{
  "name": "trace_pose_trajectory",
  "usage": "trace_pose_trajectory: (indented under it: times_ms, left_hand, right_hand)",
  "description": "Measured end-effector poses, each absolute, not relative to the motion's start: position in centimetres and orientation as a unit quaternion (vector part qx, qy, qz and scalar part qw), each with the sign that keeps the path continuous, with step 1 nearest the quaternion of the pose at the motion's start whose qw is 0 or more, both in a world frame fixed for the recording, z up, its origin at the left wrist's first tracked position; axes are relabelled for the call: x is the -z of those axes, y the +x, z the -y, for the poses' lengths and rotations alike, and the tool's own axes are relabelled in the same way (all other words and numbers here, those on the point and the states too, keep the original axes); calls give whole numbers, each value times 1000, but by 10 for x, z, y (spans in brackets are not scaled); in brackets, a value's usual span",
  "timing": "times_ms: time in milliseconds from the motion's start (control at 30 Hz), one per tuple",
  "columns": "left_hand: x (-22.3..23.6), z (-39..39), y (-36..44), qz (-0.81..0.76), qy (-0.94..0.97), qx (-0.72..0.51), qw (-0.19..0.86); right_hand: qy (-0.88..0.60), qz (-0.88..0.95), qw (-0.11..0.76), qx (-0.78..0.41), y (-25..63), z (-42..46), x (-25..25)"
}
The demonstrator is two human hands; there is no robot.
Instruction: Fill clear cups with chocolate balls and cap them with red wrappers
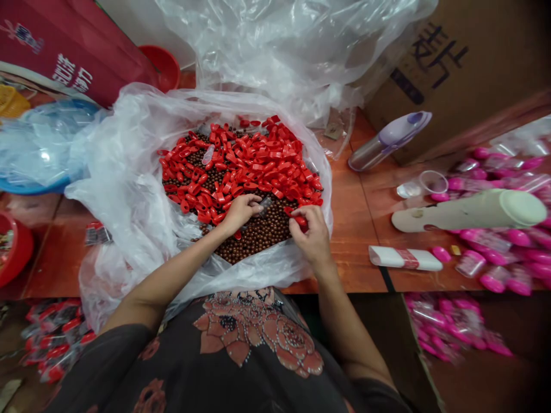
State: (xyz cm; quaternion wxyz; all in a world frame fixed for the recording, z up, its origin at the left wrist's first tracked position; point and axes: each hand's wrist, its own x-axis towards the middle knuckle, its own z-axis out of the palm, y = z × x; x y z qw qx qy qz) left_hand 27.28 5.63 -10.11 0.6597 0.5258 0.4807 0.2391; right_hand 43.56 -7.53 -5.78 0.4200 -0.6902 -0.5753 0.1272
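In front of me lies a wide white plastic bag (129, 143) with its mouth spread. Inside it are many small brown balls (258, 235) and a heap of glossy red plastic caps (267, 155). My left hand (241, 213) is over the balls, its fingers closed on a small clear plastic piece (264, 205). Just right of it, my right hand (312, 232) pinches a red plastic cap (300, 219) between thumb and fingers. A loose clear piece (208, 154) rests among the red caps.
Right on the table stand a steel-and-lilac bottle (387, 140), a pale green cylinder (469, 210), a white rolled packet (405, 258) and many pink-capped containers (499, 252). A cardboard box (469, 74) is behind. Left are a blue basin (51, 186) and a red bowl (17, 249).
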Motion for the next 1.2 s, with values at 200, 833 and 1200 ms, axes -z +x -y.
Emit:
trace_pose_trajectory:
  times_ms: [200,833,1200]
  left_hand:
    - [102,-55,282,-445,537,-252,671]
    - [76,-41,253,-365,437,-269,777]
    - [68,-22,228,-337,527,-280,728]
  right_hand:
    - [-698,580,377,-187,431,85,68]
    - [-672,506,460,-283,427,78,67]
    - [-610,506,490,-362,415,70,55]
